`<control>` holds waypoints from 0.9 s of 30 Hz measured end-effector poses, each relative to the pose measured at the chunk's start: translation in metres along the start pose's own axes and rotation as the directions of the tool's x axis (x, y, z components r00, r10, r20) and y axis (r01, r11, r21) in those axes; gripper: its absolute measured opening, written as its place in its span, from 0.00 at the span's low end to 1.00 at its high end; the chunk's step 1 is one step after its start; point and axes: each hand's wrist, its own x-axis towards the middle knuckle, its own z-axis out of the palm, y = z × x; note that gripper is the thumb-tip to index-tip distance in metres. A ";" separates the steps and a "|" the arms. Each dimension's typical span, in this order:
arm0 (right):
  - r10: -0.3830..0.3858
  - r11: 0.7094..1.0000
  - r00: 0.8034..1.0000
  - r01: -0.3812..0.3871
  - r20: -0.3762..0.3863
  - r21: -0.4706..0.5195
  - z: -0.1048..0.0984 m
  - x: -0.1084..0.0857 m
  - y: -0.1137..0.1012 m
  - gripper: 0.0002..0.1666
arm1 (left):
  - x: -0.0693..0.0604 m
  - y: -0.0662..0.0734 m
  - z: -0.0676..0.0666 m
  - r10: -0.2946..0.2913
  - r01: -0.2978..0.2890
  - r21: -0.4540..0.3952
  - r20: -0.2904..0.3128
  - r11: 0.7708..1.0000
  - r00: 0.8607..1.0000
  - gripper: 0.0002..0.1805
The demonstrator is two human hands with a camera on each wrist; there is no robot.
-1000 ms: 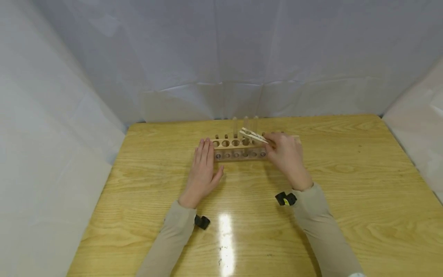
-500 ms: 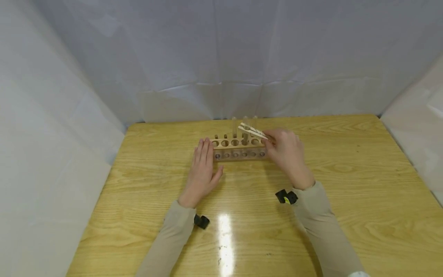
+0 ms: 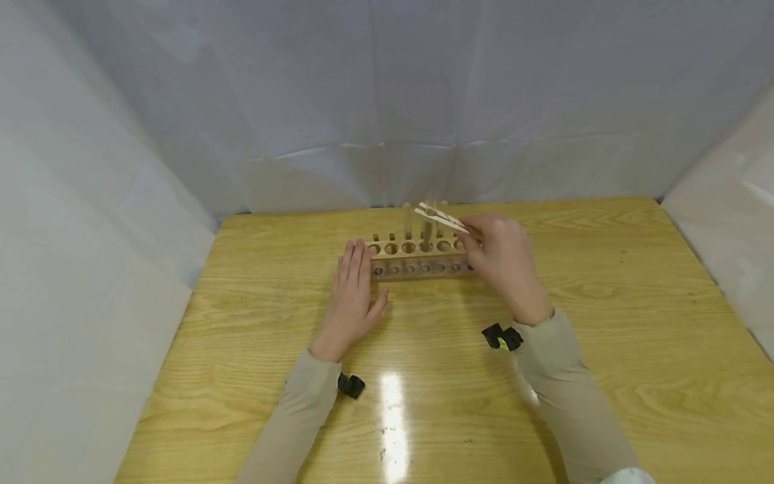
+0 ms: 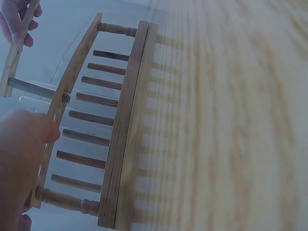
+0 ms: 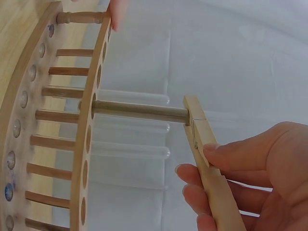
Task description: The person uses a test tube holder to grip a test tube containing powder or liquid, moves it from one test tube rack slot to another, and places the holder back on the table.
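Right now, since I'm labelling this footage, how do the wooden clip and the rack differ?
The clip is held slanted in the right hand; the rack stands on the table, touched by the left hand. The clip is slim, with a wire spring; the rack is longer, with round holes and a row of pegs. Both look wooden.

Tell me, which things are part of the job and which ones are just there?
Seems part of the job:
wooden clamp, held in the right grip
tube pinched by the clamp
wooden rack, with the left grip on its end

Seems just there:
clear tubes at the rack's back, untouched
white sheets behind the table
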 end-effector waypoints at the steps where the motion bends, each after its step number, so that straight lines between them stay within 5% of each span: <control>1: 0.000 1.000 1.000 0.000 -0.002 0.001 -0.001 0.000 -0.001 0.12 | 0.000 0.000 0.000 0.001 -0.001 -0.002 -0.001 1.000 1.000 0.42; 14: -0.041 0.999 0.998 0.042 -0.041 0.011 -0.009 0.006 -0.008 0.11 | -0.001 -0.001 -0.002 0.017 -0.017 -0.005 -0.020 1.000 1.000 0.44; 27: -0.044 0.999 0.999 0.044 0.000 0.033 -0.005 0.012 -0.017 0.13 | -0.003 -0.001 -0.002 0.006 -0.006 -0.007 0.001 1.000 1.000 0.44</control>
